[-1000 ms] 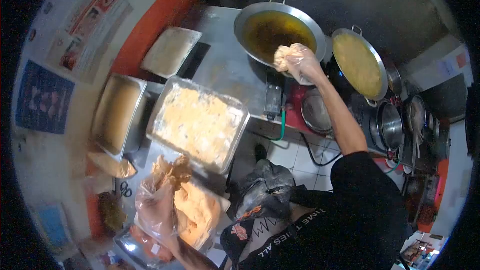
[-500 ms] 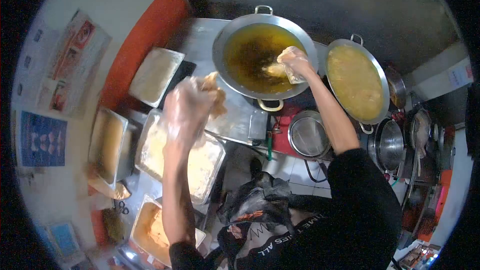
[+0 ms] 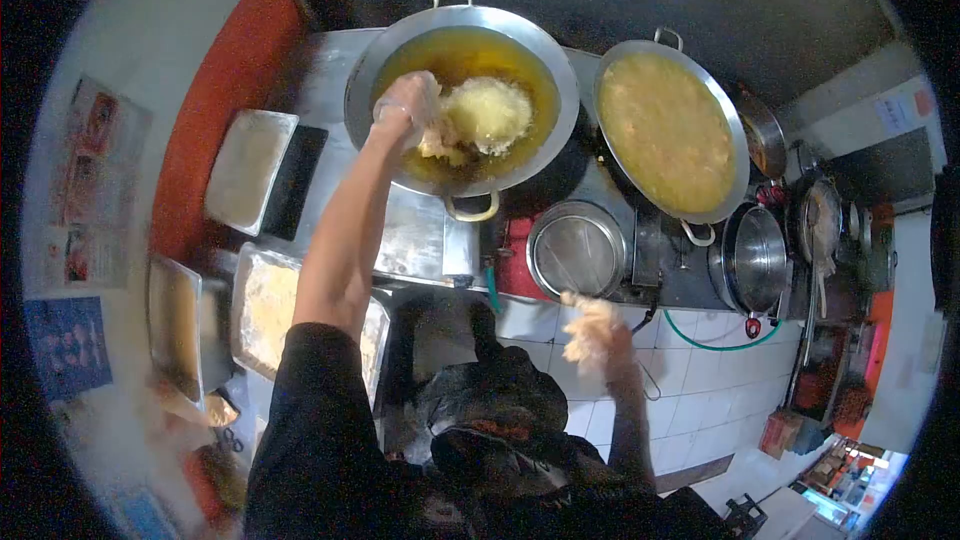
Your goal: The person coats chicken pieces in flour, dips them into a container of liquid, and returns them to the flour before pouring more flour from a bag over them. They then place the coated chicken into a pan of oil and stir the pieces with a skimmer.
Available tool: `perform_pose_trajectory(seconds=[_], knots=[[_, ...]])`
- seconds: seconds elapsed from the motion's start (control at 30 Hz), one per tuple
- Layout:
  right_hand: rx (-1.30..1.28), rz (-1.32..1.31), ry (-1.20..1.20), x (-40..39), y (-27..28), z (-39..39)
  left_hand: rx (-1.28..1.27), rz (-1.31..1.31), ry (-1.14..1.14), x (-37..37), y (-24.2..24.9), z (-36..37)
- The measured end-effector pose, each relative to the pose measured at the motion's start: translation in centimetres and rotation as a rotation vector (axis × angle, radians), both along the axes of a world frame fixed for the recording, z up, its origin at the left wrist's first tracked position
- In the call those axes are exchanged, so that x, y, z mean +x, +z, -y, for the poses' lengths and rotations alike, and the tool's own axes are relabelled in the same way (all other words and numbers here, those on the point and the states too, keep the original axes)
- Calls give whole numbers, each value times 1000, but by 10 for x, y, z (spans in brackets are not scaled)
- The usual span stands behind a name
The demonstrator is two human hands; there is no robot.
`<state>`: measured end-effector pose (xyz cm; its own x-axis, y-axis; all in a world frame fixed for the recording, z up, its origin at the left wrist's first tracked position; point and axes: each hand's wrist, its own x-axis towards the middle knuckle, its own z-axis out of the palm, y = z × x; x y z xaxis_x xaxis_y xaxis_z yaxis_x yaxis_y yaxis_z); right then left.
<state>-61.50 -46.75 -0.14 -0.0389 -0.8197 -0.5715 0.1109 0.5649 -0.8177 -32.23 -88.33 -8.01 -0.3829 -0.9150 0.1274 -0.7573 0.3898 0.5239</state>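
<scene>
My left hand (image 3: 405,105), in a clear plastic glove, is closed over the left wok (image 3: 365,105). It grips a pale, flour-coated piece of food (image 3: 440,143) low over the dark golden oil. Beside that piece, a patch of pale foam (image 3: 492,115) bubbles in the oil. My right hand (image 3: 597,335) is below the round strainer and away from the woks. Its fingers are caked in pale flour and look spread, with nothing clearly held; motion blurs them.
A second wok (image 3: 665,135) of cloudy, bubbling oil stands to the right. The round strainer (image 3: 577,252) sits in front, near metal bowls (image 3: 757,260). On the left are a tray of flour (image 3: 268,305), a metal tray (image 3: 250,170) and a deep pan (image 3: 175,325).
My left hand has moved from above the flour tray to the left wok with its piece. My right hand has withdrawn from the wok toward my body. Foam has spread in the oil.
</scene>
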Motion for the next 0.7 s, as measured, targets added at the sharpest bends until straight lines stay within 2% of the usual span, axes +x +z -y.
perform_pose_trajectory(seconds=[0.03, 0.07, 0.1, 0.17, 0.2, 0.23, 0.3, 0.37, 0.4, 0.43, 0.5, 0.57, 0.6, 0.63, 0.67, 0.7], knots=[[9, 105, -5, 4, -6, -12, -20, -159, 31, 7, -12, 14], [-61, 170, 16, 5, -38, -32, -214, 69, 136, -2, 32, -11], [-113, 348, 4, 17, -47, -36, -227, 73, 158, 4, 32, -7], [-68, 277, 59, 43, -41, -40, -378, -230, 140, 33, 40, -5], [1, 280, 153, 58, -17, -27, -124, -188, 140, 29, 114, -45], [75, 275, 250, 70, 1, -14, -124, 102, 261, 24, 178, -87], [-7, 305, 375, 85, 3, 0, -248, -48, 275, 51, 232, -149], [-134, 377, 536, 112, 2, 6, -312, -176, 443, 93, 238, -195], [97, 324, 480, 135, 20, 15, -399, -197, 542, 118, 230, -221], [323, 241, 429, 159, 37, 19, -376, -226, 677, 134, 241, -266], [-71, 552, 697, 171, 3, 10, -426, -310, 794, 168, 251, -360], [-79, 463, 819, 213, 39, 1, -232, -150, 987, 203, 253, -455], [-132, 338, 933, 225, 44, -7, -281, -192, 1052, 215, 250, -503], [-119, 332, 997, 241, 41, -13, -223, -229, 1150, 230, 243, -549], [-242, 130, 1165, 264, 29, -22, -255, -657, 1208, 253, 213, -593], [-368, -74, 1319, 278, 13, -29, -194, -474, 1279, 266, 211, -639]])
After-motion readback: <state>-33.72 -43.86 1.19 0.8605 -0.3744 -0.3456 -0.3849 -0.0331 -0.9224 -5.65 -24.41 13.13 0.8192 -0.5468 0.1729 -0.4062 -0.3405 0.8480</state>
